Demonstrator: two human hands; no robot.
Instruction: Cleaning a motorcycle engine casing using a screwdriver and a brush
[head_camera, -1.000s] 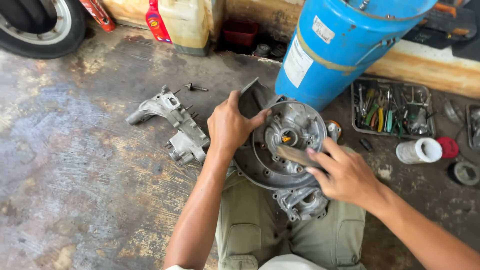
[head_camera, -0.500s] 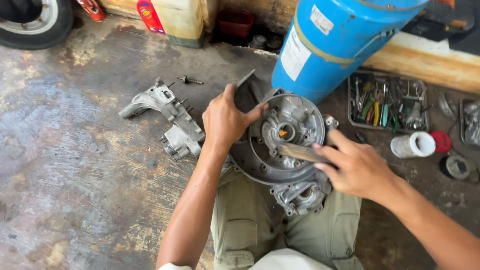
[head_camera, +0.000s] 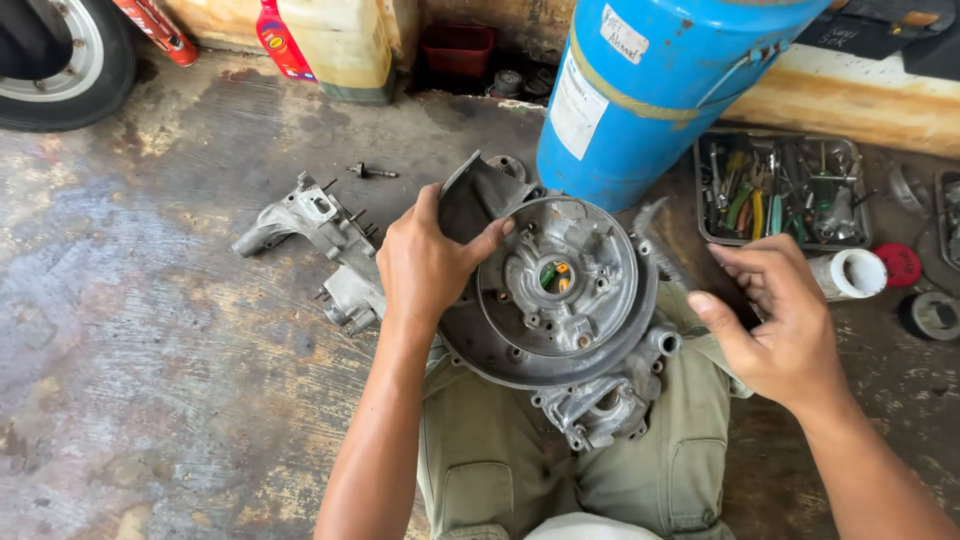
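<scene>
Engine casing (head_camera: 560, 300) (grey), left hand (head_camera: 425, 265) gripping

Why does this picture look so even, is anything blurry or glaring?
Head view: soft daylight, weak shadows under the engine case; mild shine on the blue cylinder; the right hand is slightly smeared, the left hand and the tool tray are sharp; the edges bend a little.

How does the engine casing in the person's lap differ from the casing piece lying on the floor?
The round engine casing is propped on the knees, gripped at its rim by the left hand; the floor casing piece lies flat on the concrete, untouched. The lap casing is a wide disc; the floor piece is narrower and elongated. Both are grey cast metal.
</scene>
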